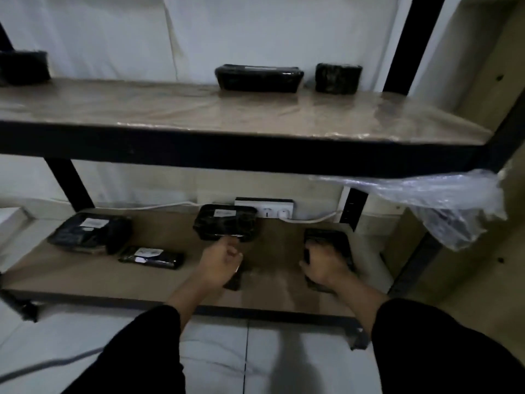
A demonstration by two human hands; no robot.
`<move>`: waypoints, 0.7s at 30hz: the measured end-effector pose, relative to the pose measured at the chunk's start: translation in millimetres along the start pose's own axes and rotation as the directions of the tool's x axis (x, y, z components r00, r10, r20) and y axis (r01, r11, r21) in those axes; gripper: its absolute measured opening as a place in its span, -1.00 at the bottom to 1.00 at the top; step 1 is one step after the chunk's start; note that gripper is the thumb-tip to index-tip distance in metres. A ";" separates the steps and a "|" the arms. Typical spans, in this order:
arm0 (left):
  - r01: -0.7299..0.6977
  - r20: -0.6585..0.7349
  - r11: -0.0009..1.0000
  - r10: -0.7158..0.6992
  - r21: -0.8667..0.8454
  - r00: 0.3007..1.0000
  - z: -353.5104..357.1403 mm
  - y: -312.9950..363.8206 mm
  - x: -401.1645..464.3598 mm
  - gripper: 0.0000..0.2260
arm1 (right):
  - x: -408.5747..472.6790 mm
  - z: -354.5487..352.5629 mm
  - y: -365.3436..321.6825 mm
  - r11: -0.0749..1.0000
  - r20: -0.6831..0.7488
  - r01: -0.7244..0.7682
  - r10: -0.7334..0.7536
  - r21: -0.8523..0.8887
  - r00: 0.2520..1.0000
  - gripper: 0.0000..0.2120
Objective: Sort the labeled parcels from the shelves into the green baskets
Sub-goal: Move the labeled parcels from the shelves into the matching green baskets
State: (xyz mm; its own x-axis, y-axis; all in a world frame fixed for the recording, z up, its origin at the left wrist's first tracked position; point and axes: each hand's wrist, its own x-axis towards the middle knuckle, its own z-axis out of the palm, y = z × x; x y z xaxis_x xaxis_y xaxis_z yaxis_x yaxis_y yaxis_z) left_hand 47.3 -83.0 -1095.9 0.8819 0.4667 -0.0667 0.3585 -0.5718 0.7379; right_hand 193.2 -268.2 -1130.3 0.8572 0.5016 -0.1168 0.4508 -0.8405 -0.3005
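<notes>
My right hand (324,268) grips a parcel (326,243) near the lower shelf (85,277) front edge; my left hand (221,260), fingers curled, touches the middle parcel (225,221) just behind it, long axis sideways.

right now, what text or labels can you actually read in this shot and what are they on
No text reads clearly.
White label on the centre parcel: too blurred.
White label on the far-left parcel: too blurred.
White label on the flat parcel in front of it: too blurred.
Pale strip on the long upper-shelf parcel: too small to read.
Parcel under the right hand: no label shows.
</notes>
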 end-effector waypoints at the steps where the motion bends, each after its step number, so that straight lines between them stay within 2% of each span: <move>1: -0.001 -0.015 1.000 0.000 -0.007 1.000 1.8 0.6 6.2 -0.72 | 5.4 -4.7 6.6 0.998 -0.049 -0.061 0.060 -0.026 0.997 -0.56; 3: -0.004 -0.046 0.998 0.001 -0.056 0.999 6.8 2.8 11.9 -0.74 | 5.6 -10.4 18.4 0.957 -0.123 -0.290 0.287 -0.007 0.950 -0.40; 4: 0.005 -0.051 0.997 -0.009 -0.081 0.999 9.7 3.7 12.9 -0.76 | 1.9 -12.1 24.1 0.901 -0.107 -0.429 0.434 0.066 0.894 -0.32; 5: 0.021 -0.039 0.996 -0.025 -0.086 0.999 11.7 5.5 12.0 -0.76 | -2.3 -11.9 30.1 0.821 -0.038 -0.549 0.560 0.158 0.828 -0.25; 6: 0.029 -0.020 0.997 -0.031 -0.078 0.999 14.4 6.4 10.9 -0.77 | -7.3 -9.9 35.4 0.741 0.055 -0.616 0.626 0.267 0.778 -0.25; 7: 0.036 0.001 0.998 -0.036 -0.054 0.999 16.8 6.4 8.7 -0.77 | -10.7 -6.3 39.2 0.677 0.145 -0.632 0.630 0.377 0.763 -0.30; 10: 0.020 0.033 0.999 -0.019 -0.044 0.999 21.3 4.7 6.2 -0.77 | -16.9 -1.3 44.3 0.459 0.302 -0.563 0.525 0.687 0.796 -0.44; 12: 0.016 0.045 0.999 -0.014 -0.045 0.999 21.8 2.1 6.8 -0.77 | -17.4 -2.4 46.6 0.327 0.329 -0.534 0.511 0.779 0.794 -0.43; 14: 0.031 0.043 0.997 -0.029 -0.066 0.999 20.2 0.1 8.0 -0.79 | -15.9 -7.1 45.4 0.256 0.336 -0.497 0.484 0.829 0.808 -0.36; 16: 0.071 0.001 0.986 -0.071 -0.153 0.997 17.5 -1.0 10.0 -0.81 | -11.7 -12.9 41.3 0.220 0.333 -0.433 0.377 0.874 0.864 -0.32; 18: 0.115 -0.025 0.929 -0.132 -0.353 0.991 14.1 1.2 8.9 -0.77 | -11.9 -25.4 32.4 0.243 0.293 -0.343 0.220 0.907 0.930 -0.39; 20: 0.133 0.013 0.858 -0.145 -0.497 0.989 9.8 3.7 7.2 -0.67 | -11.0 -40.8 22.3 0.299 0.285 -0.295 0.079 0.907 0.955 -0.30; 21: 0.150 0.052 0.843 -0.144 -0.517 0.988 8.3 3.6 6.4 -0.61 | -9.8 -47.8 17.0 0.322 0.300 -0.288 0.011 0.902 0.954 -0.20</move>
State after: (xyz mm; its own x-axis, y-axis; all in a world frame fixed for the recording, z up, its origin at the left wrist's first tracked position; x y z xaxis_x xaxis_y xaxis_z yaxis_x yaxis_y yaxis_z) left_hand 56.8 -87.7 -1099.3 0.8356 0.5089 -0.2071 0.2762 -0.0633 0.9590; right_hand 204.4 -297.2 -1089.0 0.7477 0.5308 -0.3990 -0.3259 -0.2303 -0.9169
